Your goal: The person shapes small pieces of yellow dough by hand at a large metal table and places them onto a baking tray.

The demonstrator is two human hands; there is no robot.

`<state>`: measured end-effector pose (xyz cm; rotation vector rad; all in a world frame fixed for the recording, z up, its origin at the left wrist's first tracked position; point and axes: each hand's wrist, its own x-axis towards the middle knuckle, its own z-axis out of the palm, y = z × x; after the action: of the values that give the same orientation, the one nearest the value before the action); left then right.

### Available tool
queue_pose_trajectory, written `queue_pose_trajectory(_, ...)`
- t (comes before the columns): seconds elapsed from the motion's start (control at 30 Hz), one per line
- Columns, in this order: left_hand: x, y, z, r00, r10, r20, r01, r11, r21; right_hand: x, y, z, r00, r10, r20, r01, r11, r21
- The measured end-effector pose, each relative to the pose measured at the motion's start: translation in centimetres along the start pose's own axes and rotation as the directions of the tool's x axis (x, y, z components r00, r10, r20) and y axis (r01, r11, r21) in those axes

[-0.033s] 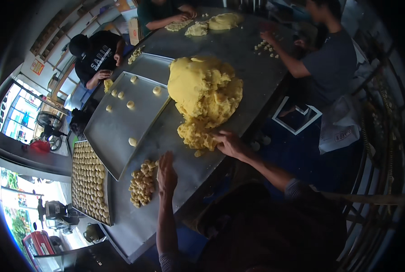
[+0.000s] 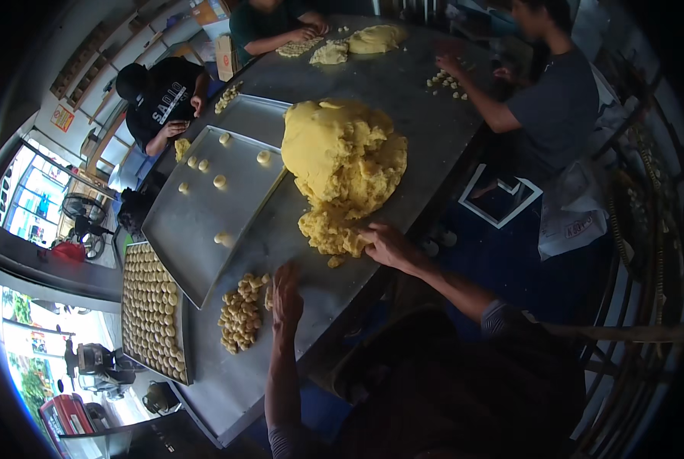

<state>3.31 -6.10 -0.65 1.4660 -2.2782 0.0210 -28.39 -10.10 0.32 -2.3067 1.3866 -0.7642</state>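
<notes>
While my right hand [image 2: 388, 245], grip unclear, touches the near end of the dough mound [image 2: 346, 161], my left hand [image 2: 286, 298] is flat beside dough lumps [image 2: 240, 315].

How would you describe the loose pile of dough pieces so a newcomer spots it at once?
Start with the big metal table, then find the wearer's left hand near its edge. Just left of that hand, on the metal surface, lies the pile of dough pieces. Unlike the dough balls set in neat rows farther left, these are small, uneven and heaped together.
</notes>
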Motion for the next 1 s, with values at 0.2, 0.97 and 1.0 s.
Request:
queue_pose_trajectory(0.2,0.6,3.2,-2.3,0.894,-0.402,0.197,0.439,0.874,-0.208,-0.1,2.1,-0.9,0.998,-0.002,-0.068,-0.012,0.979,-0.202)
queue_pose_trajectory(0.97,5.5,0.5,2.5,0.996,-0.003,-0.087,0.01,0.997,0.073,0.5,-0.3,-3.7,0.994,0.082,0.07,-0.063,0.969,-0.239)
queue_pose_trajectory(1.0,5.4,0.1,2.5,0.993,-0.033,-0.113,0.043,0.995,0.095,0.7,-0.9,-4.1,0.99,0.093,0.101,-0.063,0.961,-0.27)
